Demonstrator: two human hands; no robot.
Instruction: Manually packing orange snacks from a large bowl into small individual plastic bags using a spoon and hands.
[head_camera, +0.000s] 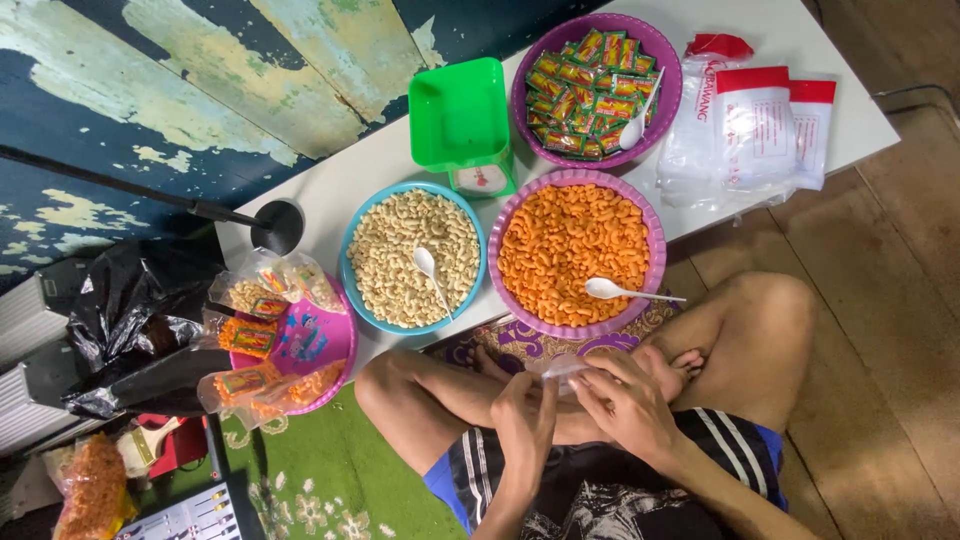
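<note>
My left hand (525, 412) and my right hand (628, 405) meet over my crossed legs, both pinching a small clear plastic bag (560, 368) between the fingers. Just beyond them, on the low white table (330, 185), stands a purple bowl of orange snacks (573, 253) with a white spoon (620, 291) lying in it. To its left is a blue bowl of pale snacks (412, 257) holding another white spoon (430, 270). Further back sits a purple bowl of small green and red packets (590, 85).
A green kitchen scale (462, 122) stands behind the blue bowl. Packs of clear bags with red tops (755, 125) lie at the table's right end. A pink tray with filled snack packets (285, 350) sits at left, near a black bag (135, 315) and a stand base (277, 226).
</note>
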